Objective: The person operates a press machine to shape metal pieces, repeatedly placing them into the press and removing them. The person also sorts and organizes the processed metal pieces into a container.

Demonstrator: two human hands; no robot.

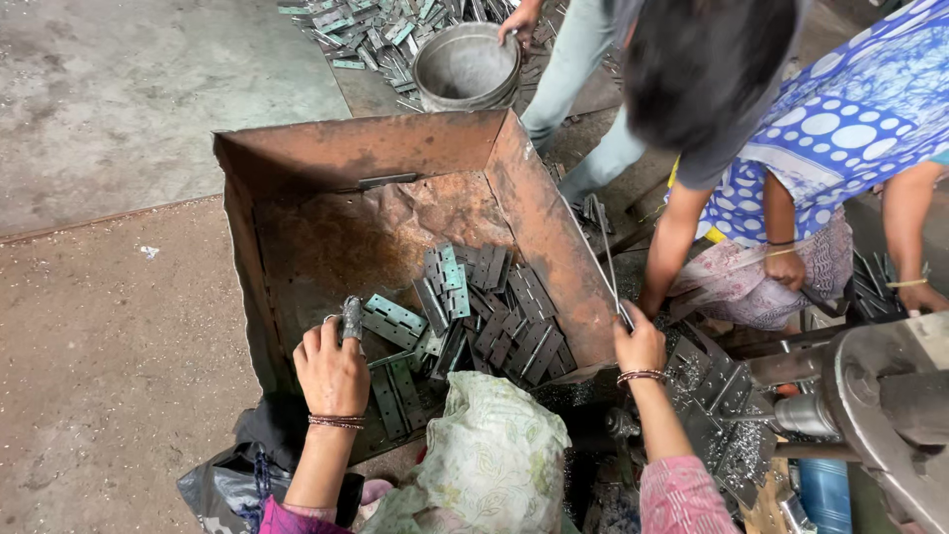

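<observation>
Grey perforated metal hinges [484, 311] are heaped in a rusty tray [539, 213]; one folded hinge [352, 318] is gripped by the left hand [331, 374]; a thin rod [606, 252] at 3 o'clock is pinched by the right hand [641, 346]

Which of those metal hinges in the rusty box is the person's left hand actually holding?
The folded hinge sticking up from the left hand; the others lie loose in the rusty box.

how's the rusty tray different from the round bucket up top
The rusty tray is square-cornered, orange-brown and wide with sloping walls; the bucket is round, grey and much smaller. The tray holds a heap of metal hinges, with the left hand at its near edge; the bucket looks empty, gripped at the rim by another person's hand. Both are open-topped metal containers on the floor.
</observation>
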